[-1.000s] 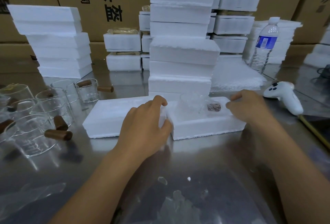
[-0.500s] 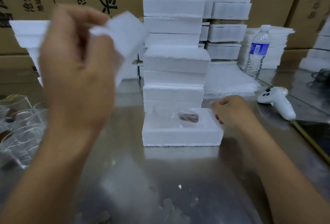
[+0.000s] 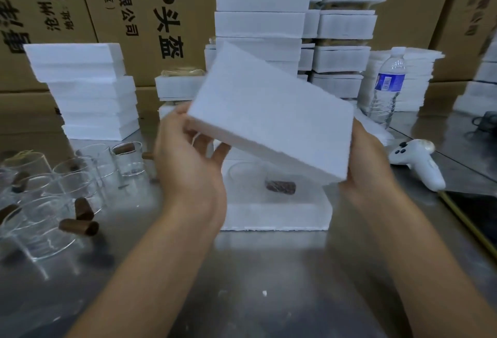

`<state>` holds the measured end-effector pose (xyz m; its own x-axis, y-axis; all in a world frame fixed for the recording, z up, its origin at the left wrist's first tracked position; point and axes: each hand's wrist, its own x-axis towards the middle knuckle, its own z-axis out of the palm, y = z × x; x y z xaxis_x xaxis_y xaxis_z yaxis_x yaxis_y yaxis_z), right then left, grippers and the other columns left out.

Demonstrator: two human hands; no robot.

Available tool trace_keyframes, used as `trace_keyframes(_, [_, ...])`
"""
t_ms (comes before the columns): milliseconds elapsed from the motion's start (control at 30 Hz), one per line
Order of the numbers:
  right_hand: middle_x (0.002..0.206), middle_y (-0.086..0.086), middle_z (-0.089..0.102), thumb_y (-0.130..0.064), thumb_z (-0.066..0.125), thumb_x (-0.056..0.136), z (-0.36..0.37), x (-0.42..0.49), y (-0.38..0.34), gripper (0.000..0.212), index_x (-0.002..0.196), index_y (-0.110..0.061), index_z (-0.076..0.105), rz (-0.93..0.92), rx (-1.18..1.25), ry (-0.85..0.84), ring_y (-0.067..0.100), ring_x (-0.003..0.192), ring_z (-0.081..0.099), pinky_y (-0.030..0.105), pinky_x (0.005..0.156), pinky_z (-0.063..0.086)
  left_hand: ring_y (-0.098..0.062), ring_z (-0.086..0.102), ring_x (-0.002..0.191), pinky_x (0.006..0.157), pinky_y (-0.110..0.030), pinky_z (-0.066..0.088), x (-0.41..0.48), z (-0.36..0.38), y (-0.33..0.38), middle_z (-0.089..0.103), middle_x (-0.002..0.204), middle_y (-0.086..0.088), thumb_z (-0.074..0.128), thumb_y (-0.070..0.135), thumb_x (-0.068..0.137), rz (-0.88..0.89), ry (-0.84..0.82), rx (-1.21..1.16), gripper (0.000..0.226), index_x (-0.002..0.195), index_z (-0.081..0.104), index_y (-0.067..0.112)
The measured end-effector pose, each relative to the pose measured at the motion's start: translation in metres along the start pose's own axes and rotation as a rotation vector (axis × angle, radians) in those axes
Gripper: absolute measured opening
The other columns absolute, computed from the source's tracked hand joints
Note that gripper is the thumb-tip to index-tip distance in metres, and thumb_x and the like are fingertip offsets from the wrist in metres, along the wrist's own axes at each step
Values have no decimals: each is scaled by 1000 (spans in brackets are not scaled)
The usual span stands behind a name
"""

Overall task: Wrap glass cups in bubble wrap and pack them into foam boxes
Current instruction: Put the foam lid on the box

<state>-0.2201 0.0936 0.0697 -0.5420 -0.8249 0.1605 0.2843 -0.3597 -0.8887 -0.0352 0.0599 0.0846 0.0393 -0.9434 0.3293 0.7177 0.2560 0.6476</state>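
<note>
Glass cups (image 3: pixel 53 203) stand on the desk (image 3: pixel 269 284) at the left. The left hand (image 3: pixel 188 170) grips one end of a foam lid (image 3: pixel 269 122), tilted over the foam box (image 3: pixel 277 216) with a cup (image 3: pixel 279 187) inside. The right hand (image 3: pixel 368 165) grips the other end.

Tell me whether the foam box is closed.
Open: left hand and right hand hold the lid tilted above the box; cup visible inside.
</note>
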Motion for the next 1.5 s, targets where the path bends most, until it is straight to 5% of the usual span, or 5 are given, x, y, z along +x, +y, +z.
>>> trace_keyframes(333, [52,-17,64,-45,47,95,-9,9,11,34,72,-24,62,26,-366,184,5,51,61,18,50,44,8,57,104,83,-8,44,8,-44,-29,66,105,26,27,11,98,115,-129,546,42,104,61,37])
trace_keyframes(700, [105,3,69,-42,67,77,-16,11,11,36,102,-17,66,246,-539,67,21,94,64,30,71,46,0,55,99,86,-18,43,9,-67,-41,58,107,10,36,35,85,107,-237,667,29,107,53,43])
trace_keyframes(833, [87,0,66,-42,68,78,-17,9,15,39,107,-16,65,271,-517,56,16,73,59,27,63,43,23,43,103,90,2,29,15,-71,-42,51,122,11,28,38,85,83,-263,760,36,105,56,45])
trace_keyframes(1000, [105,5,69,-36,67,81,-20,9,15,38,111,-15,65,295,-439,-4,23,92,63,38,86,52,-8,48,121,106,-27,34,17,-75,-43,55,127,1,35,32,85,53,-333,658,31,103,60,37])
trace_keyframes(1500, [106,8,66,-37,64,81,-22,10,20,44,117,-12,63,293,-400,-8,24,92,57,38,90,46,-2,50,117,102,-19,34,18,-76,-45,60,123,9,37,33,82,-44,-325,705,35,105,63,30])
